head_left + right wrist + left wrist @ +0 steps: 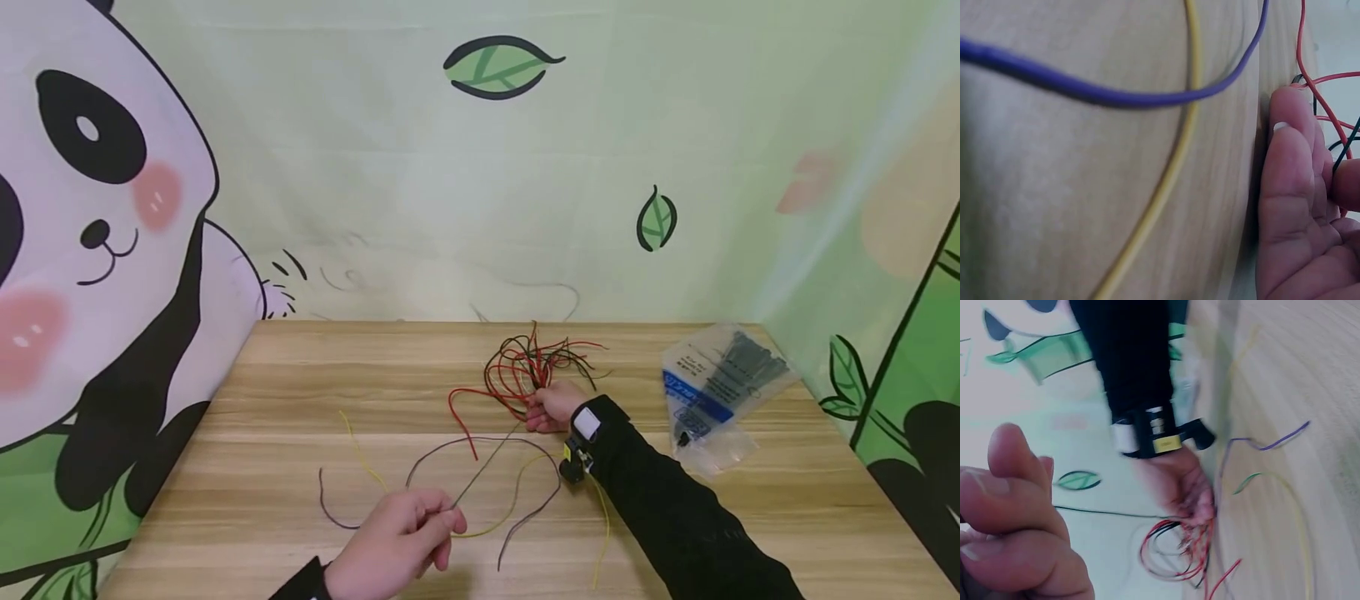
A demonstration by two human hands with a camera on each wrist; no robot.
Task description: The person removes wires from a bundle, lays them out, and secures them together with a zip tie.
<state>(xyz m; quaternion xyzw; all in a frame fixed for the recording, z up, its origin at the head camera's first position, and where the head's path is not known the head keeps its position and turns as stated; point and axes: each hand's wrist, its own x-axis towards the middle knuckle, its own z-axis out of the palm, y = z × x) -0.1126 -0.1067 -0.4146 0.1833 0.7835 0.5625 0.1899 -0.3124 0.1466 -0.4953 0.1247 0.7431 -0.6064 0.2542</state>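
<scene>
In the head view my left hand pinches the end of a dark green wire between thumb and fingers. That wire runs nearly straight up to my right hand, whose fingers grip a looped bundle of red and black wires. Seen from the left wrist, the green wire stretches across to the bundle, and the left fingers are curled close to the camera. The right wrist view shows red wire passing by the right fingertips.
Below the bundle, a purple wire and a yellow wire lie curved and crossing on the wooden table. A clear bag of dark strips lies at the right. A patterned cloth backdrop rises behind the table.
</scene>
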